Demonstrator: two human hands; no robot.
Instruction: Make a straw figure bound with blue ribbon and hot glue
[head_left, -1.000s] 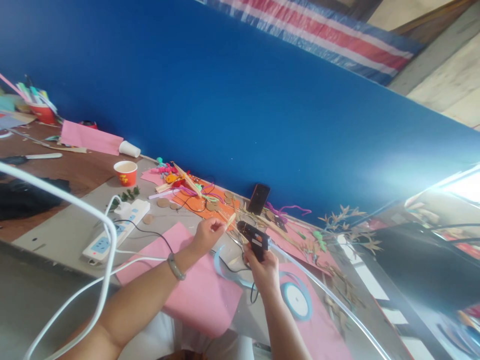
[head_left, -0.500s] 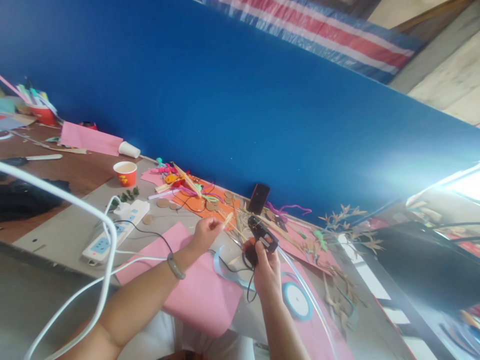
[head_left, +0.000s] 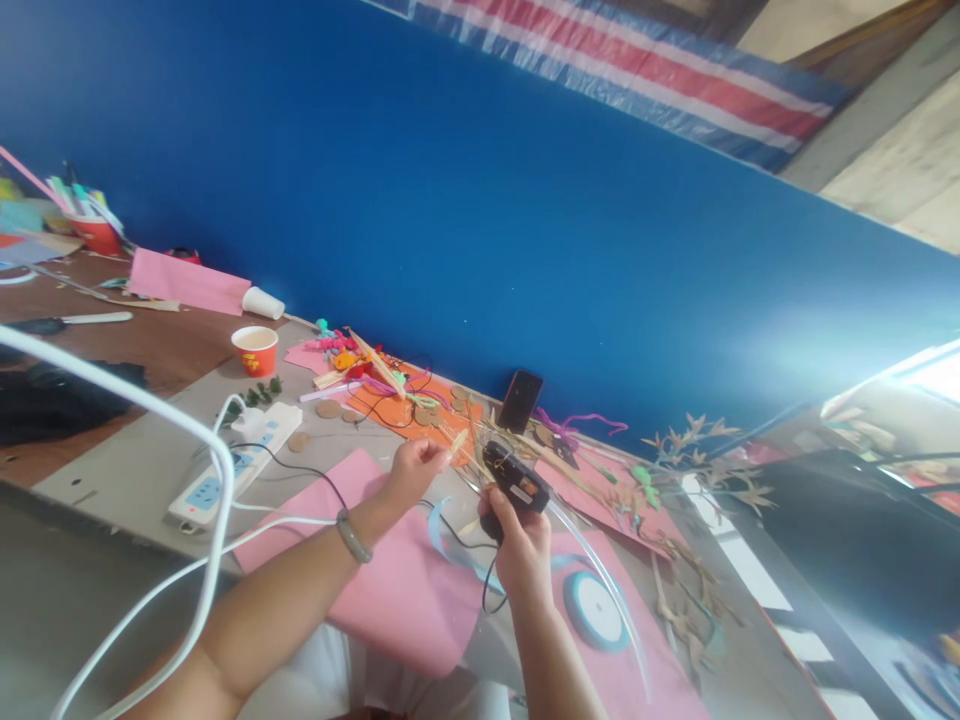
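My right hand (head_left: 517,540) is wrapped round a black hot glue gun (head_left: 517,478). A long clear glue stick (head_left: 600,570) trails from its back end toward me, and a black cord hangs beside the grip. Between the pinched fingertips of my left hand (head_left: 416,475) is a small straw-coloured piece (head_left: 458,441), thin and leaf-like. The glue gun's front end is a short way right of this piece; whether they touch I cannot tell. Below both hands lie pink paper (head_left: 397,590) and a loose light-blue ribbon (head_left: 442,545).
A white power strip (head_left: 236,465) and a red paper cup (head_left: 256,350) with liquid stand left. A white cable (head_left: 219,500) loops across the near left. A phone (head_left: 520,400) leans by the blue wall. Ribbon roll (head_left: 596,610) and dried twigs (head_left: 686,590) lie right.
My right hand has shifted slightly left with the glue gun, bringing it a little closer to my left hand. The left hand keeps its pinch on the straw-coloured piece.
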